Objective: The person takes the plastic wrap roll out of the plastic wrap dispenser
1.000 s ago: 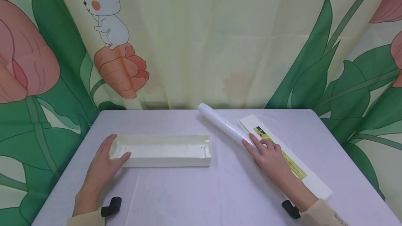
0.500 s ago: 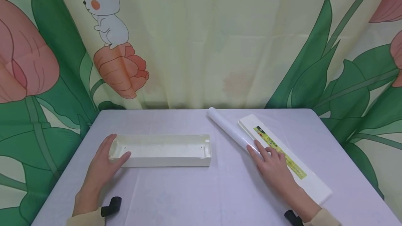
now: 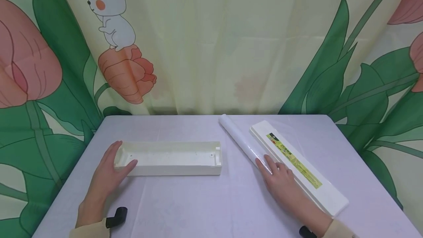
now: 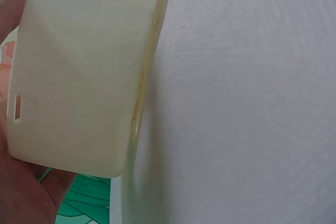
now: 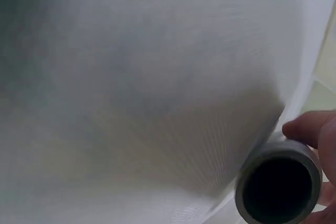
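A long white open-topped plastic box (image 3: pixel 175 170) sits on the table's left half. My left hand (image 3: pixel 105 179) holds its left end, thumb at the front wall and fingers at the back; the left wrist view shows the box's end wall (image 4: pixel 79 77) with a small slot. On the right, a roll of clear plastic film (image 3: pixel 240 137) slants away from me. Its near part is under my right hand (image 3: pixel 281 183), whose fingers and thumb grip it. The right wrist view shows the roll's hollow end (image 5: pixel 281 148) beside my fingers (image 5: pixel 304 128).
A long white lid-like piece (image 3: pixel 325 192) with a yellow-green label (image 3: pixel 297 162) lies slanted just right of the roll. A white cloth covers the table (image 3: pixel 185 208). Behind it hangs a printed curtain (image 3: pixel 205 47).
The roll's far end has shifted right and towards me. My right hand came nearer with it, going right over the lid piece and then back left. Left hand and box stayed still.
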Demonstrator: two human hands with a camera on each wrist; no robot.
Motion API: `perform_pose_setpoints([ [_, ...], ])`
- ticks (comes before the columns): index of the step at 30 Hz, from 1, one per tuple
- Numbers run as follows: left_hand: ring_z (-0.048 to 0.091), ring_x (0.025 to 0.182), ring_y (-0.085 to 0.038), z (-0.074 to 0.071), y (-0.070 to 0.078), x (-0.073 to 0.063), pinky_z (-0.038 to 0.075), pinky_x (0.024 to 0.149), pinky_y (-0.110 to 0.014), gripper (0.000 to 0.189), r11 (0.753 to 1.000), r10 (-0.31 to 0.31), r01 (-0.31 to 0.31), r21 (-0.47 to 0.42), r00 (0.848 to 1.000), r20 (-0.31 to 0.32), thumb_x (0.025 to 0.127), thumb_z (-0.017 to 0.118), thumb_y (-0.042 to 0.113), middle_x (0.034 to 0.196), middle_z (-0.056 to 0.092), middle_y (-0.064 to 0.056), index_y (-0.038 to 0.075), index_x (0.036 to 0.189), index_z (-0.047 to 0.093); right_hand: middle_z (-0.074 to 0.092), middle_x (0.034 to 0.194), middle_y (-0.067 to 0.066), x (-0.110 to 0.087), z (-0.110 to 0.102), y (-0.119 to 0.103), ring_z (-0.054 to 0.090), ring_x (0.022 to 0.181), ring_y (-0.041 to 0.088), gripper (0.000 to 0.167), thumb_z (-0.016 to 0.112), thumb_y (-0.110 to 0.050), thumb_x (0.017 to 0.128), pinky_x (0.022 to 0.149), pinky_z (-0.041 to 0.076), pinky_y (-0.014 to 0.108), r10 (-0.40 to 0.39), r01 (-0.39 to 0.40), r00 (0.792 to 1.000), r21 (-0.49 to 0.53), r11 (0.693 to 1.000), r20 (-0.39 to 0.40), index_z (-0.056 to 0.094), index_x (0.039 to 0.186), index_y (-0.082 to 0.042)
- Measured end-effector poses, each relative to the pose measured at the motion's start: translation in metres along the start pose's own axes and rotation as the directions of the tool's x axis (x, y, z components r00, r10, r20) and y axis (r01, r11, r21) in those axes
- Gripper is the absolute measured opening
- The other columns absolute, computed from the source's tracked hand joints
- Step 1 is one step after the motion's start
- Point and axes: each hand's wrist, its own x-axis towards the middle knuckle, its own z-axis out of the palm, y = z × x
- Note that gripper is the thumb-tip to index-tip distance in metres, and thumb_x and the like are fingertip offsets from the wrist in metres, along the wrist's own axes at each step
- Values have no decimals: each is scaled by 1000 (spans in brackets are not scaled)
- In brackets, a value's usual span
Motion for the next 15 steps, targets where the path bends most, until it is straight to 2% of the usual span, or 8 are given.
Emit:
perform_pose_setpoints([
  [3, 25, 143, -50, 0, 0, 0, 26, 105, -74, 93, 1000, -1, 1, -2, 1000, 2, 93, 70, 49, 161, 22, -25, 6, 160, 21, 51, 140, 26, 0, 0, -3, 60, 102, 47, 68, 82, -9, 82, 73, 54, 59, 2, -2, 1000, 2, 1000, 7, 54, 144, -8],
  [8, 24, 143, -49, 0, -2, 0, 26, 106, -73, 92, 1000, 9, -9, -8, 1000, -6, 93, 69, 48, 161, 22, -25, 6, 160, 21, 51, 139, 26, 3, -4, -5, 60, 102, 47, 65, 81, -10, 84, 74, 55, 59, 2, -2, 1000, -4, 1000, 17, 55, 144, -8],
  [15, 23, 143, -50, 1, -2, 0, 25, 105, -76, 96, 999, -33, 33, 3, 999, 21, 92, 69, 52, 162, 20, -24, 8, 161, 18, 51, 139, 25, 4, -8, -2, 58, 102, 46, 69, 84, -14, 80, 73, 53, 57, 23, -23, 999, 5, 1000, 31, 56, 142, -7],
])
